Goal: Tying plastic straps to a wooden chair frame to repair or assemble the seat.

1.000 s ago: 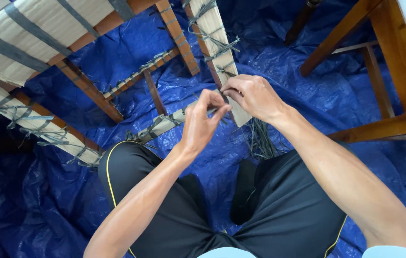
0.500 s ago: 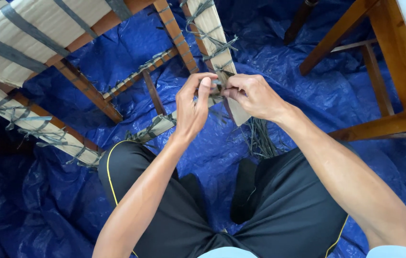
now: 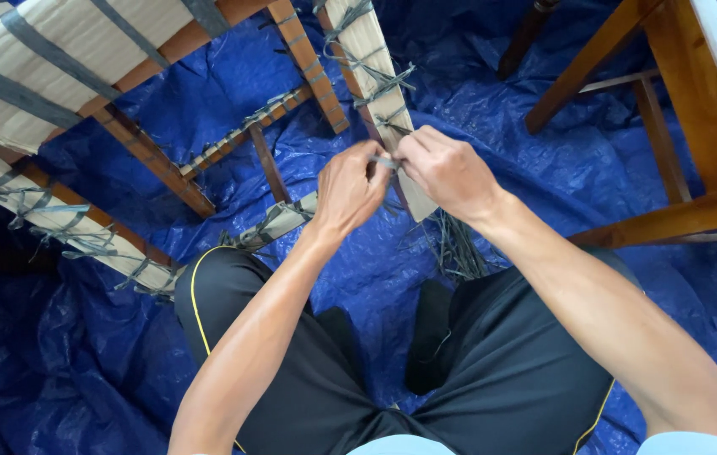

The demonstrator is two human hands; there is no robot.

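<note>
While the pale woven-cane chair rail (image 3: 375, 93) with grey binding strips is being worked on, a short grey strip end (image 3: 385, 161) is being pinched between the fingertips of both hands, directly over the rail's lower part. The left hand (image 3: 350, 190), held apart from the right a second ago, is now being pressed fingertip to fingertip against the right hand (image 3: 447, 173); by this closing the strip is judged to be drawn tight or knotted at the rail. Both hands are being kept curled, thumbs and forefingers closed on the strip, the remaining fingers folded.

Loose grey strip ends (image 3: 455, 248) are being left hanging below the rail's bottom edge, just above the crinkled blue plastic tarpaulin (image 3: 611, 168) spread on the floor. To the left, the upturned wooden chair frame (image 3: 156, 160) with its wrapped cross rails is being kept near the left forearm; to the right, brown wooden furniture legs (image 3: 653, 223) are being kept well apart from the right arm. Open tarpaulin is being left between the black-trousered knees (image 3: 476, 371) and the rail.
</note>
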